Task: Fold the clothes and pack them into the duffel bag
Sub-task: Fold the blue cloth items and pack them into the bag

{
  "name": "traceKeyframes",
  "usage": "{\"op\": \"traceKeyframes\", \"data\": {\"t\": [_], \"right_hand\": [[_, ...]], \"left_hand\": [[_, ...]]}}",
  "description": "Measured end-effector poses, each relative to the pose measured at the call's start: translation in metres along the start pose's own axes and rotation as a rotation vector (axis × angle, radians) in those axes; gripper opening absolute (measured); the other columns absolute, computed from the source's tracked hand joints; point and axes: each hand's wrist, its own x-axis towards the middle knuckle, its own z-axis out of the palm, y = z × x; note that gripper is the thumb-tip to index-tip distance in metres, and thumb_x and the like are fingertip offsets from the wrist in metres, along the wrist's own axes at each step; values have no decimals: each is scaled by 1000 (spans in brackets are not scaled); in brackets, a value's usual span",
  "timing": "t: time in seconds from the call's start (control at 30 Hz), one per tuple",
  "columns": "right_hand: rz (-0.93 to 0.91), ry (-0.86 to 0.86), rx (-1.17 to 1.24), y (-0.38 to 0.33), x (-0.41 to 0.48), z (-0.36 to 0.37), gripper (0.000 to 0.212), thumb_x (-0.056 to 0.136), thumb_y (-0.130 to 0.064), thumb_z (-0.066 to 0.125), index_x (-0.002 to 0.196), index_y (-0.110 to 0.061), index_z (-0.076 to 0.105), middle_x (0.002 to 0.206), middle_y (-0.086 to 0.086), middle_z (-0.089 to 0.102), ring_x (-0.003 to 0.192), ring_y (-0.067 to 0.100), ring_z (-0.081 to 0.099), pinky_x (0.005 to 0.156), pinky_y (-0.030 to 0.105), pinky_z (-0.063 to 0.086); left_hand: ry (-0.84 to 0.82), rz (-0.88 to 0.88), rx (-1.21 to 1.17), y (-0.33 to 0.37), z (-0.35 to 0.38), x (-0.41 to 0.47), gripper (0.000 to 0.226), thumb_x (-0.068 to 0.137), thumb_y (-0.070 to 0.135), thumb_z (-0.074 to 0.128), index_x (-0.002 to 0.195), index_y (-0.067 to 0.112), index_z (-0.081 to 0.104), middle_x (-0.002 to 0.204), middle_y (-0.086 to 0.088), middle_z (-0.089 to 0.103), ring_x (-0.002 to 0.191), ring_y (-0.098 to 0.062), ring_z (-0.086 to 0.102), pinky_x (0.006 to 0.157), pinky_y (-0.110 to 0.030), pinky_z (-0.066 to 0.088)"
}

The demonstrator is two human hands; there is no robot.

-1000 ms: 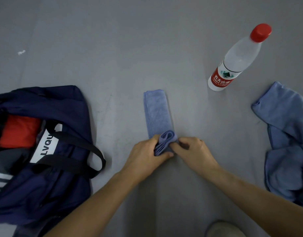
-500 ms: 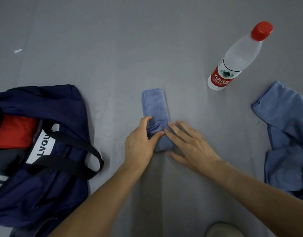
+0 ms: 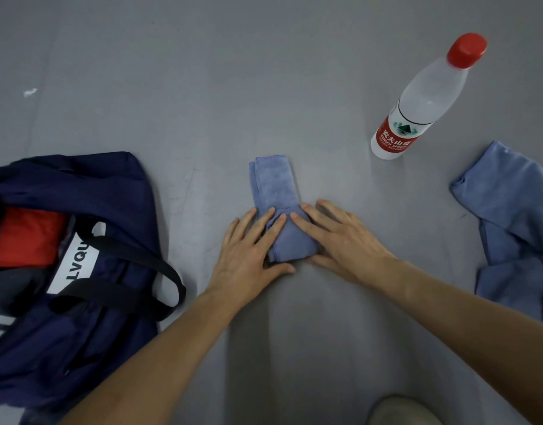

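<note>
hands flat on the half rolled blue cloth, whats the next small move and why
Probably roll it forward one turn: the left hand and right hand press flat on the rolled near end of the blue cloth, and a flat strip beyond them is not yet rolled, so it isn't ready for the duffel bag.

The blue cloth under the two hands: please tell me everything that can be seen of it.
The blue cloth is small, light blue and looks like soft microfibre. It is folded into a narrow strip that lies on the grey floor and points away from the person. Its near end is rolled or folded into a thicker bundle. The left hand and the right hand press on this bundle with straight fingers, one from each side. The far end lies free.
</note>
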Motion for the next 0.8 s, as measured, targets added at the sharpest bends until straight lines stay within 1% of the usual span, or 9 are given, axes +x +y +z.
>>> {"op": "traceKeyframes", "data": {"t": [0.07, 0.17, 0.27, 0.33, 0.43, 0.5, 0.57, 0.7, 0.8], "right_hand": [[-10, 43, 40, -1, 1, -3, 78, 84, -54, 57, 153, -22, 39, 157, 9, 40, 140, 42, 40, 99, 52, 47], [-33, 97, 106, -3, 3, -6, 77, 77, -41, 77, 145, -16, 51, 156, 8, 43, 140, 40, 42, 102, 52, 45], [-20, 102, 184, -5, 2, -10, 72, 74, -42, 73, 139, -15, 58, 146, 4, 55, 134, 37, 49, 100, 52, 48], [9, 104, 271, -9, 3, -15, 67, 76, -45, 64, 138, -18, 59, 141, 0, 60, 132, 33, 50, 105, 44, 47], [147, 7, 425, -9, 6, -28, 57, 81, -43, 73, 135, -32, 61, 128, -5, 65, 127, 18, 49, 103, 24, 38], [228, -89, 560, -8, 6, -30, 51, 81, -52, 71, 128, -38, 62, 113, -5, 68, 112, 15, 58, 97, 28, 47], [296, -102, 698, -10, 4, -30, 53, 77, -62, 65, 124, -37, 62, 103, -9, 71, 98, 11, 66, 90, 35, 53], [413, 5, 737, -24, -1, -22, 51, 87, -54, 66, 133, -37, 51, 90, -15, 70, 86, 6, 64, 86, 30, 52], [320, 289, 428, -36, -5, -17, 52, 93, -47, 61, 139, -29, 47, 111, -4, 64, 99, 19, 57, 85, 36, 51]], "left_hand": [[-13, -31, 14, -3, 0, 2, 92, 85, 69, 57, 159, 30, 21, 166, -2, 20, 150, -34, 22, 120, -54, 24], [110, -33, 31, 0, -5, 3, 83, 87, 49, 71, 155, 18, 35, 165, -11, 19, 149, -37, 23, 118, -55, 28], [217, 115, 10, 2, -8, 3, 68, 88, 39, 73, 145, 8, 50, 153, -10, 45, 143, -30, 39, 114, -48, 37], [192, 83, -131, -4, -3, 5, 58, 92, 48, 65, 136, 12, 59, 136, -8, 62, 129, -28, 56, 108, -45, 45], [57, -93, -330, -4, -15, 11, 68, 91, 75, 45, 114, 17, 72, 105, -8, 74, 97, -28, 70, 89, -36, 53], [-53, -182, -335, 3, -32, 12, 44, 86, 69, 56, 89, 27, 68, 83, 6, 68, 76, -10, 62, 68, -22, 46], [-85, -247, -378, 9, -39, 9, 32, 88, 61, 61, 75, 33, 55, 70, 9, 59, 63, -7, 53, 57, -22, 37], [-72, -439, -515, 16, -34, 8, 39, 89, 58, 62, 118, 34, 54, 83, 11, 66, 75, -7, 62, 67, -29, 50], [-59, -485, -498, 18, -34, 18, 47, 88, 62, 60, 126, 38, 49, 90, 6, 69, 83, -17, 65, 74, -36, 53]]}}
